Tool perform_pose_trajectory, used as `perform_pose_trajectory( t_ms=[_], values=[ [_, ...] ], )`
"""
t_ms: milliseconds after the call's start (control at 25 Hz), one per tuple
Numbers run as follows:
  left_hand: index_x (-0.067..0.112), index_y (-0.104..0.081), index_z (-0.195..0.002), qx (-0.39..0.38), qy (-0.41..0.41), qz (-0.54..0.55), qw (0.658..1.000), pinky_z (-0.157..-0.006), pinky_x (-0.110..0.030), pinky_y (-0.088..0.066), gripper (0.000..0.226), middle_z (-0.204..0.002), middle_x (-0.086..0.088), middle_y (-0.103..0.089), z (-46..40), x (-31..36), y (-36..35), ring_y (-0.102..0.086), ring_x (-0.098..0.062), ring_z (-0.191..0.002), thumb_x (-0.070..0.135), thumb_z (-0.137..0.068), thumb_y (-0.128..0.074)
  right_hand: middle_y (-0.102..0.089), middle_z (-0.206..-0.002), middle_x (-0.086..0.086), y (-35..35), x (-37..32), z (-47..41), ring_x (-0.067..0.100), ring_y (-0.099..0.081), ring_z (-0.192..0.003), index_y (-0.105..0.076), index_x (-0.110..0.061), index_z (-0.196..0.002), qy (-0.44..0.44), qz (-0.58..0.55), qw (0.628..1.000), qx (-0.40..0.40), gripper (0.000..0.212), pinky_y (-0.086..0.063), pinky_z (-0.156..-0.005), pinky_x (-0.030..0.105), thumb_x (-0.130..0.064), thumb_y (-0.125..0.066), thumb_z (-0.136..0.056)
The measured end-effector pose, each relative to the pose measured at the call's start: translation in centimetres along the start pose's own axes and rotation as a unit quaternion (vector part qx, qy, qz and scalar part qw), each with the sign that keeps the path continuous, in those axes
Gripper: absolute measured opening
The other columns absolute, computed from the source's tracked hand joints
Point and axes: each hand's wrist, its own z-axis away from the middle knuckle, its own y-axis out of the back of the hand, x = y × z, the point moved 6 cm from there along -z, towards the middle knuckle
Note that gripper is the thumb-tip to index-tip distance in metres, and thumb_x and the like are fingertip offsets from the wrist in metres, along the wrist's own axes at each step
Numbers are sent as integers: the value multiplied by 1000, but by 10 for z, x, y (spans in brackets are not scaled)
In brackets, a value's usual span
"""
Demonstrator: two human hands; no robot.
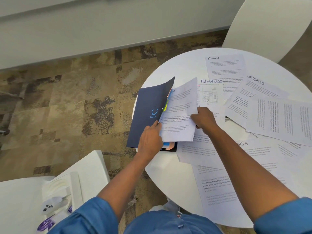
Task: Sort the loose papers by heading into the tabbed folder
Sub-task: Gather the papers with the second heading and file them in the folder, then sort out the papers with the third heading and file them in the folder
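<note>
Both hands work at the left edge of the round white table (pixel 168 179), which fills the right half of the frame. Left hand (pixel 150 139) grips the lower edge of the dark blue folder (pixel 148 105), thumb on its lifted cover, which bears a small blue smiley mark and stands tilted open toward the left. Coloured tabs (pixel 166 105) show along the inner edge of the folder and again below the hand at its bottom corner. Right hand (pixel 204 118) pinches the right edge of a printed sheet (pixel 179 105) that lies angled into the open folder, its heading mostly hidden behind the cover. Loose papers (pixel 278 119) are spread over the rest of the table, overlapping: two headed FINANCE (pixel 226 66) toward the upper centre, one headed SPORTS (pixel 256 92) at the right, another with a partly covered heading below the right forearm. Patterned brown carpet (pixel 67 98) fills the left of the frame, with a white chair (pixel 270 22) in the upper right corner.
</note>
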Motion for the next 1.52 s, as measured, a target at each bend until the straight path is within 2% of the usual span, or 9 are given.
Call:
perform_pose_trajectory(
  t_ms=[160, 320, 560, 680, 800, 960, 1160, 1360, 1520],
  values=[
    [12, -32, -152, -6, -8, -1, 1000, -87, -35, -50, 67, -158, -6, -33, 1, 5, -3, -48, -25, -108, 0, -87, -43, -69, -90, 11, -28, -9, -1, 25, -62, -58, -66, -5, -100, 30, 0, 999, -20, 21, -52, -50, 30, -7, -51, -86],
    [13, -34, -151, -2, -7, 2, 1000, -86, -34, -51, 67, -159, -6, -32, 2, 10, -4, -49, -26, -109, -3, -87, -42, -68, -92, 19, -69, -18, -10, 37, -67, -78, -63, 3, -92, 49, 27, 998, -41, 22, -58, -73, 49, -17, -59, -85],
    [12, -34, -152, -1, -6, 13, 1000, -89, -36, -52, 66, -159, -6, -31, 4, 7, -2, -48, -27, -112, -2, -88, -43, -65, -78, 7, -79, -4, -4, 28, -63, -75, -47, -15, -62, 0, -12, 1000, 26, 24, -52, -69, 34, -16, -63, -80],
    [12, -33, -152, -10, -14, 9, 1000, -90, -35, -51, 66, -159, -6, -31, 6, 11, -2, -48, -27, -115, -2, -88, -44, -66, -86, 4, -90, -2, -3, 27, -67, -79, -63, -11, -81, 5, -35, 999, 23, 3, -58, -76, 42, -14, -63, -82],
    [13, -33, -152, -11, -20, 3, 1000, -88, -34, -51, 66, -159, -5, -31, 9, 9, -2, -48, -25, -113, -1, -89, -45, -60, -92, 2, -91, -5, -3, 24, -62, -90, -66, -9, -100, 13, -13, 1000, 14, 14, -53, -71, 29, -11, -62, -87],
    [14, -33, -152, -26, -19, 6, 999, -86, -34, -54, 64, -160, -4, -29, 10, 9, -8, -47, -23, -113, 2, -90, -46, -65, -114, 11, -82, 10, -9, 29, -62, -103, -62, -12, -113, -13, -24, 1000, 12, 28, -53, -88, 38, -15, -60, -86],
    [14, -32, -150, -51, -26, -18, 998, -81, -34, -51, 60, -159, -4, -29, 8, 22, -23, -46, -23, -114, 8, -92, -47, -62, -124, 8, -63, 29, -3, 25, -56, -109, -53, -12, -129, -21, -36, 999, 17, 40, -43, -86, 29, -16, -56, -90],
    [24, -34, -147, -117, -50, -74, 989, -85, -43, -52, 60, -158, -14, -24, 2, 28, -52, -43, -33, -121, 20, -90, -51, -65, -121, 3, -57, 43, 12, 18, -61, -108, -50, -15, -130, 21, -60, 998, -26, 45, -41, -86, 27, -19, -65, -88],
    [26, -56, -124, -150, -46, -63, 986, -92, -44, -45, 36, -158, -17, -25, 2, 31, -67, -46, -41, -120, 28, -89, -49, -65, -112, 1, -46, 50, 36, 15, -63, -95, -56, -16, -125, 65, -64, 996, -14, 39, -43, -85, 22, -15, -67, -87]
  ],
)
